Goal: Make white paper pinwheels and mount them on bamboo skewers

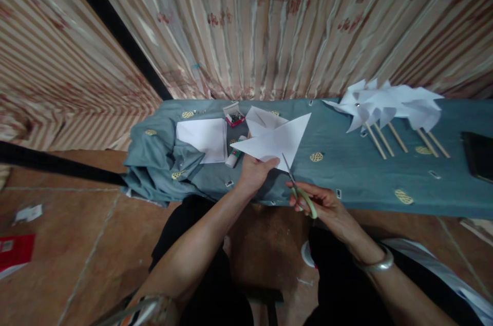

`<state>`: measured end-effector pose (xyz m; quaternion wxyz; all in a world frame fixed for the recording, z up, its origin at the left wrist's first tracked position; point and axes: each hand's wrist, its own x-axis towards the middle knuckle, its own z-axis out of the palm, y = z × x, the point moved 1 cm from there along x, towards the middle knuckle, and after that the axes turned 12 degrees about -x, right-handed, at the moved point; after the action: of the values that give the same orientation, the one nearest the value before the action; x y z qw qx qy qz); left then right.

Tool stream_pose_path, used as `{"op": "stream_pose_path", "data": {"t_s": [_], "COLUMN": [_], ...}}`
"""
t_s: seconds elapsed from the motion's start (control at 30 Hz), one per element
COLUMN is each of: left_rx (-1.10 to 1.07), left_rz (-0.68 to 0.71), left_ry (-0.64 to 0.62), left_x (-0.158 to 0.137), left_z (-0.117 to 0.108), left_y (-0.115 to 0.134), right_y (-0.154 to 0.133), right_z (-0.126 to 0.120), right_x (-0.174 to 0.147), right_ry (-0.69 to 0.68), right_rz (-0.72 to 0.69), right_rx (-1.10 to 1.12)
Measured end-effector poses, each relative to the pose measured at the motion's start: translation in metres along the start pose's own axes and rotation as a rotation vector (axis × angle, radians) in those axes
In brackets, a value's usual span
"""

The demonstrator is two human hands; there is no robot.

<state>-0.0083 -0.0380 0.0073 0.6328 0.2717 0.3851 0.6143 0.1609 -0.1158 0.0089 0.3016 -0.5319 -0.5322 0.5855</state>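
Observation:
My left hand pinches the lower edge of a white sheet of paper, thumb on top. The sheet has pointed corners and is cut into from its sides. In my right hand is a pair of scissors with light green handles, the blades lying at the sheet's lower right part. Behind that sheet lies another folded white paper. A glue tube lies just left of my left hand, partly covered by the paper. Beyond it stands an open small box of pins.
A stack of white paper lies on the left of the blue-green cloth, partly under a fold. Several white paper pinwheels on wooden sticks are at the right, near a dark phone-like object. A striped curtain hangs behind.

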Motion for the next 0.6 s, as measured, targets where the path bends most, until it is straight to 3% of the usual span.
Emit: {"op": "stream_pose_path", "data": {"t_s": [0.6], "left_rx": [0.015], "left_rz": [0.007], "left_ry": [-0.014], "left_x": [-0.0007], "left_z": [0.0000], "left_y": [0.0023], "right_y": [0.0056], "right_z": [0.0017], "right_x": [0.0016], "right_ry": [0.031], "right_rz": [0.024], "right_rx": [0.043]}}
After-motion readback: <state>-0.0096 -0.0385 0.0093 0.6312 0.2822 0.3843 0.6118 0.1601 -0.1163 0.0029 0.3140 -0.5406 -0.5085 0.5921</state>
